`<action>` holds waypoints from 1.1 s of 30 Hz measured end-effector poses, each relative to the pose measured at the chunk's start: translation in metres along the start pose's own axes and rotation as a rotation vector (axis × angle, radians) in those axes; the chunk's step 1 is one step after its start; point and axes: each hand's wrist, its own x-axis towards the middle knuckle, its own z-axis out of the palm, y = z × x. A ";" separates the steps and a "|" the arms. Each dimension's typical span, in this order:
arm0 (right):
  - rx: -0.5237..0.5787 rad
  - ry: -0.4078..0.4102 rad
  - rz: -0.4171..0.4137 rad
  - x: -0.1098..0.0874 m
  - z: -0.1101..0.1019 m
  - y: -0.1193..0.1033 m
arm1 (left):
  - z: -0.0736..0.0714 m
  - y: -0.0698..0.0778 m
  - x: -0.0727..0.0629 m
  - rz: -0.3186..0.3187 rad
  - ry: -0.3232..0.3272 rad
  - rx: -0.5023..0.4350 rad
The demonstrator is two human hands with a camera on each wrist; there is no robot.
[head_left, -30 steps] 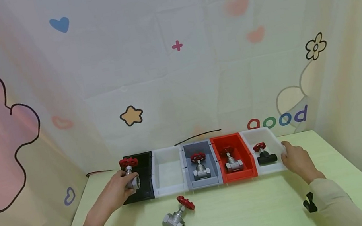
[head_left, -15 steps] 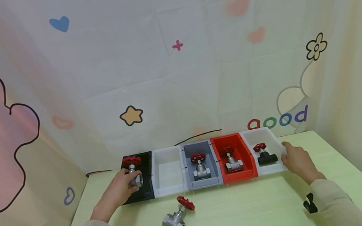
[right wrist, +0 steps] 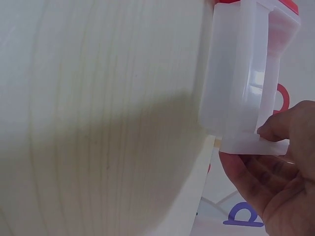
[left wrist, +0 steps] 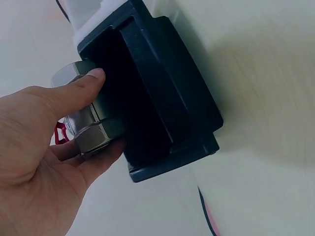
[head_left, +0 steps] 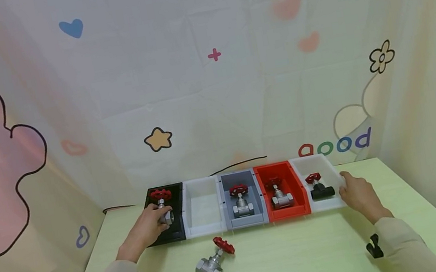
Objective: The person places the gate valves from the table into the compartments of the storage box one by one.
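Observation:
My left hand (head_left: 146,227) grips a steel gate valve (left wrist: 91,120) by its body, thumb on one side and fingers on the other. Its red handwheel (head_left: 160,194) points up and back, and the valve is over the black bin (head_left: 179,233) at the row's left end. In the left wrist view the valve body is at the bin's opening. My right hand (head_left: 361,193) pinches the outer side wall of the white bin (right wrist: 251,143) at the right end, thumb inside and fingers outside. A black-bodied valve (head_left: 321,190) with a red handwheel lies in that bin.
Between the end bins stand another white bin (head_left: 208,227), a grey bin (head_left: 247,221) and a red bin (head_left: 289,212). The grey and red bins each hold a steel valve. Another steel valve (head_left: 211,268) lies on the table (head_left: 292,259) in front.
My left hand has moved a little to the right with the valve, further over the black bin. The right hand keeps its hold on the white bin's wall.

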 end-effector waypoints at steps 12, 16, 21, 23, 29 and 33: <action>0.002 -0.003 -0.004 0.000 -0.001 0.001 | 0.010 -0.006 0.013 0.004 -0.013 -0.014; 0.003 -0.002 -0.002 0.000 0.000 0.002 | 0.013 -0.007 0.020 -0.018 -0.042 -0.017; 0.005 0.003 -0.009 -0.001 -0.001 0.001 | 0.017 -0.006 0.026 -0.036 -0.074 -0.027; 0.006 0.003 -0.009 -0.001 -0.001 0.000 | 0.020 -0.007 0.028 -0.040 -0.082 -0.024; 0.008 0.007 -0.015 -0.002 -0.001 0.000 | 0.028 -0.013 0.030 -0.050 -0.085 -0.013; 0.006 0.018 -0.024 -0.001 -0.001 0.001 | 0.032 -0.014 0.030 -0.041 -0.081 -0.008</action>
